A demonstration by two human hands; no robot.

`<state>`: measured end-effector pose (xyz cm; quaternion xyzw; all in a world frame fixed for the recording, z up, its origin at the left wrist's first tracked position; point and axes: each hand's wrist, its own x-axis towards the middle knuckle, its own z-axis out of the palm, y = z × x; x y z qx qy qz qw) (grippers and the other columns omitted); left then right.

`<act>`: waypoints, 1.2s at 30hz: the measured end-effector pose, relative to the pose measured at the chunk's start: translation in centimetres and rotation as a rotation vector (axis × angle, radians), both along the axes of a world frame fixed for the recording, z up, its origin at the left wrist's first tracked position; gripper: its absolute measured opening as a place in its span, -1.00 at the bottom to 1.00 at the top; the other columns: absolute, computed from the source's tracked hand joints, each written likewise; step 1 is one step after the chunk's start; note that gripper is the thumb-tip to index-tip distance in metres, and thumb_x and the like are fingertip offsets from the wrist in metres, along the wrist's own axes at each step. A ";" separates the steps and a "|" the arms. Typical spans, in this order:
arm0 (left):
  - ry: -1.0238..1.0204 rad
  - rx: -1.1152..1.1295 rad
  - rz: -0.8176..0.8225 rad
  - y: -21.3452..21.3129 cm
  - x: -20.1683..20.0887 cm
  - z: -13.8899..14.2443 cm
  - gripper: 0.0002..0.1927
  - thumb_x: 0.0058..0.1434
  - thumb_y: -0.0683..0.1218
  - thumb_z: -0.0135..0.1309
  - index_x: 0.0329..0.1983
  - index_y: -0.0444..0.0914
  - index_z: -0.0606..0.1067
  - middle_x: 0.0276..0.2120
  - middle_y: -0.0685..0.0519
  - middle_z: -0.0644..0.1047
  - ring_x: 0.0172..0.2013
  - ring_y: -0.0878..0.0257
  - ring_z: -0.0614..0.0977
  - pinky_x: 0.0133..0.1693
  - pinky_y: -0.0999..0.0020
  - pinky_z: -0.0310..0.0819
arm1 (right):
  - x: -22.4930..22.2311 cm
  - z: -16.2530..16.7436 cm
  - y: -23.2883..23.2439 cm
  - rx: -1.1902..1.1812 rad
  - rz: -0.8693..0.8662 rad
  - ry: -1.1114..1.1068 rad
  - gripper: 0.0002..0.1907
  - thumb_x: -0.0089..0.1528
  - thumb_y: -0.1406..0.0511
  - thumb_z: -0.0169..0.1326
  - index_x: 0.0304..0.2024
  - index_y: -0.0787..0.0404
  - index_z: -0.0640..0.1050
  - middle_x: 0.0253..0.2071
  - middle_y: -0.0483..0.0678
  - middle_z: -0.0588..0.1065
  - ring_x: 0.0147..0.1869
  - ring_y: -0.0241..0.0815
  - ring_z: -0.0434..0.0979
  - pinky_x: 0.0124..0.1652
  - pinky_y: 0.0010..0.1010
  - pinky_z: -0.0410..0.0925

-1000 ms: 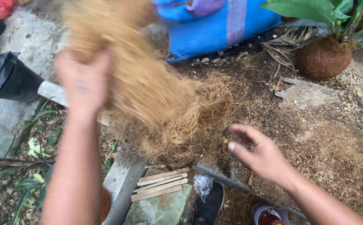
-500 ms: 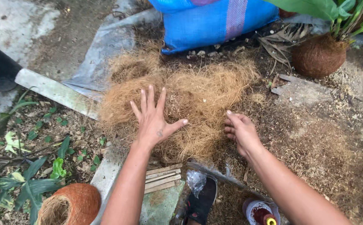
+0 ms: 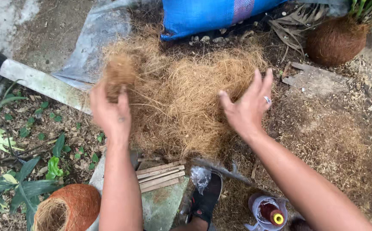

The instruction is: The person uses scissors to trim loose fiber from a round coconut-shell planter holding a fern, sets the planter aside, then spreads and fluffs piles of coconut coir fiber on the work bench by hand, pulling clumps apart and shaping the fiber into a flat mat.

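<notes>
A large heap of brown fibre (image 3: 186, 102) is spread over the bare ground (image 3: 344, 137) in the middle of the view, with its far edge against a blue sack (image 3: 203, 15). A grey plastic sheet (image 3: 96, 47) is seen under the heap's left side, and a pale concrete strip (image 3: 40, 83) runs slantwise beside it. A round brown plant pot (image 3: 335, 40) is placed at the upper right, well apart from the heap. A second round fibre pot (image 3: 68, 207) is found at the lower left among green leaves (image 3: 23, 184).

The left hand (image 3: 109, 113) is closed on a tuft of fibre (image 3: 119, 75), which is held up at the heap's left edge. The right hand (image 3: 248, 109) is held open with fingers spread, just above the heap's right side; nothing is gripped by it, and a ring (image 3: 267, 99) is worn on one finger.

A bundle of short wooden slats (image 3: 160, 175) is laid on a slab below the heap. A black shoe (image 3: 205, 201) is seen beside it, and a small bottle with a yellow cap (image 3: 271, 214) is noted near the lower edge.
</notes>
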<state>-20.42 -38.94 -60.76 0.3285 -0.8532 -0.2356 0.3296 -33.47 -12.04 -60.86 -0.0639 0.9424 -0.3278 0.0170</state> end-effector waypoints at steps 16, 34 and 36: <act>-0.584 0.014 -0.453 7.7 1.0 -5.2 0.54 -0.23 0.57 0.21 0.51 -0.35 -0.30 0.51 -0.24 -0.17 0.50 -0.02 -0.21 0.30 -0.33 -0.80 | -0.6 4.3 -7.3 0.176 0.377 -0.565 -0.32 0.21 0.11 0.24 0.34 0.07 0.37 0.21 -0.01 0.49 0.20 -0.06 0.42 0.26 -0.02 0.25; 0.250 0.332 -0.638 7.8 1.7 -3.0 0.40 -0.12 0.57 0.21 0.55 -0.30 -0.05 0.46 -0.29 -0.01 0.45 -0.14 -0.08 0.34 -0.40 -0.33 | -4.8 9.2 1.3 -1.355 0.472 -0.404 -0.42 0.16 0.41 0.23 0.23 0.18 0.43 0.04 0.06 0.50 0.10 -0.04 0.55 0.12 -0.06 0.47; 0.380 0.491 -0.866 8.9 0.1 -3.3 0.22 -0.15 0.41 0.37 0.46 -0.22 0.16 0.30 -0.18 0.29 0.33 0.01 0.35 0.37 -0.29 0.19 | -3.5 5.6 0.6 -1.450 0.444 -0.566 -0.28 0.10 0.31 0.30 0.29 0.23 0.35 0.18 0.11 0.42 0.32 0.10 0.42 0.29 0.19 0.32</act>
